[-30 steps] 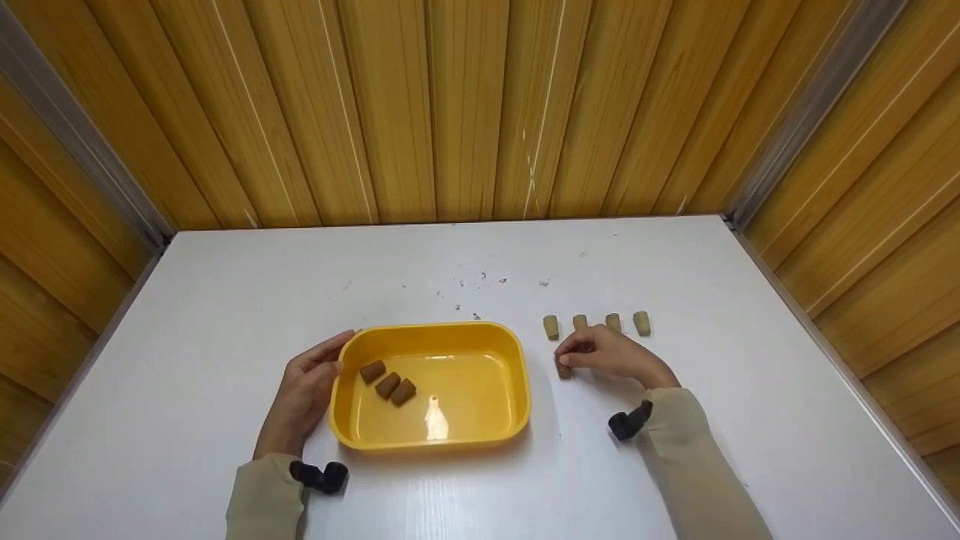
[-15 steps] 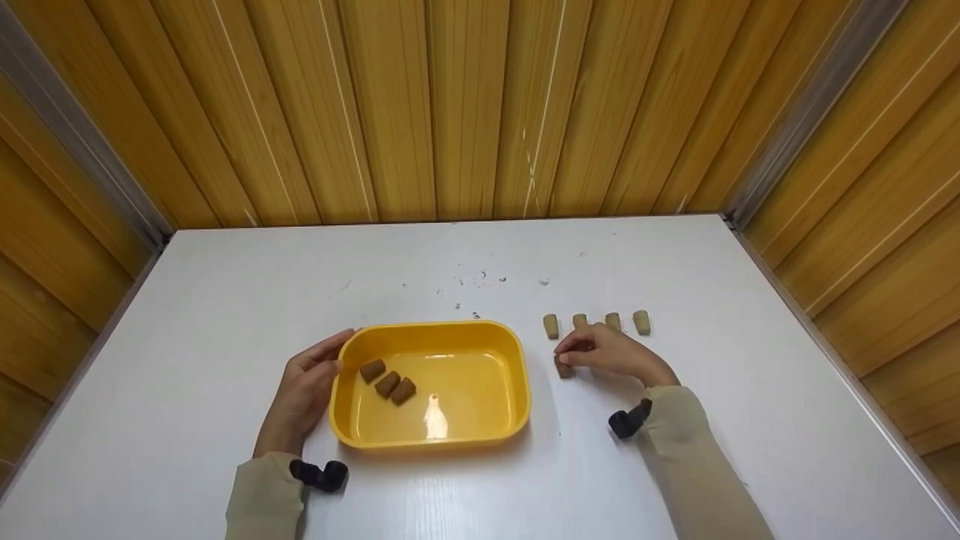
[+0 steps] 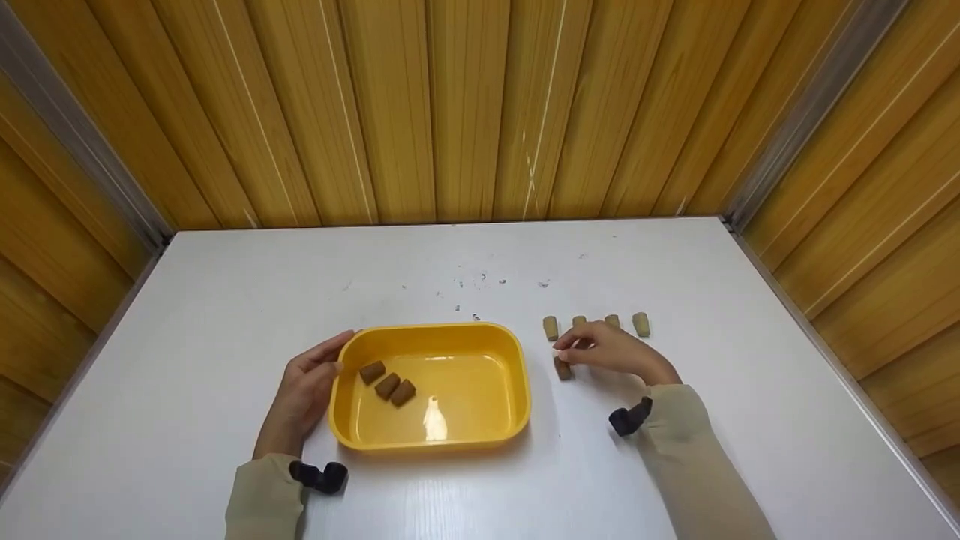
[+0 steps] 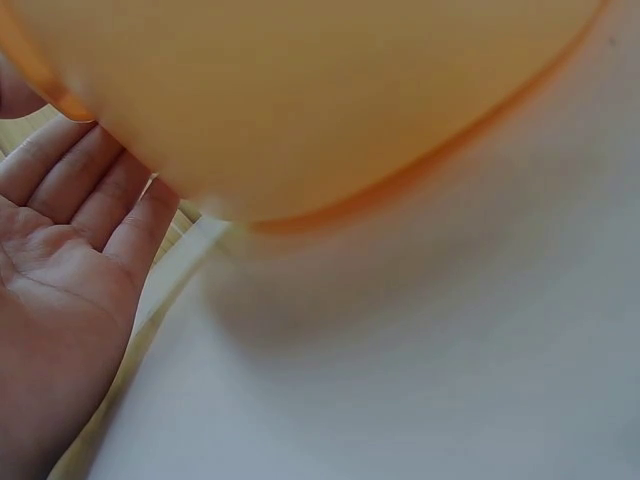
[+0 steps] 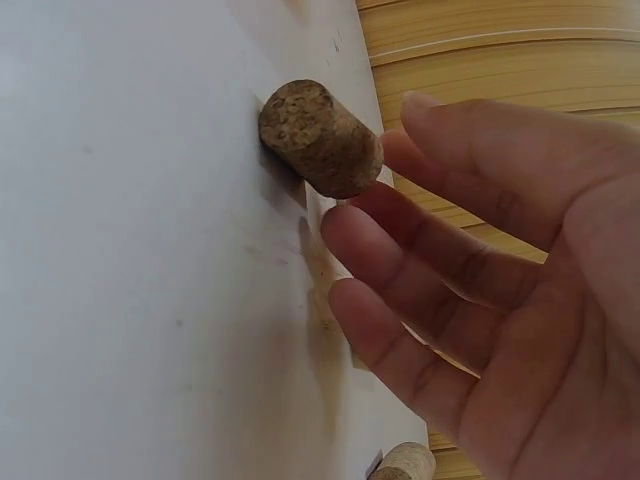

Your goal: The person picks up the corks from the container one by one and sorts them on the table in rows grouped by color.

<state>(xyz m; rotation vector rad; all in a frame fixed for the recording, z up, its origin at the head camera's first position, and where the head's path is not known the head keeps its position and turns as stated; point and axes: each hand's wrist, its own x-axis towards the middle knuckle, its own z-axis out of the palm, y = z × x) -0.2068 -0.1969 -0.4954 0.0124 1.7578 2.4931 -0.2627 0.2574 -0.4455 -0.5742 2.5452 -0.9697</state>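
Observation:
A yellow plastic tray (image 3: 430, 448) sits on the white table with three brown corks (image 3: 388, 385) in its left part. At its left side, my left hand (image 3: 304, 390) touches the outer wall with extended fingers; the thumb tip lies at the rim. Another brown cork (image 5: 320, 138) lies on its side on the table, right of the tray. My right hand (image 3: 615, 352) is right beside it, fingers (image 5: 365, 245) spread and relaxed around its far end, thumb raised off it in the right wrist view.
Several paler tan corks (image 3: 640, 324) form a row behind the right hand, which partly covers the middle ones. Wood-patterned panels (image 3: 465, 112) stand along the table's back and sides. Dark specks (image 3: 483, 277) mark the tabletop behind the tray.
The right thumb and fingertips have lifted slightly off the brown cork, which now shows more fully on the table. The left hand and tray have stayed in place.

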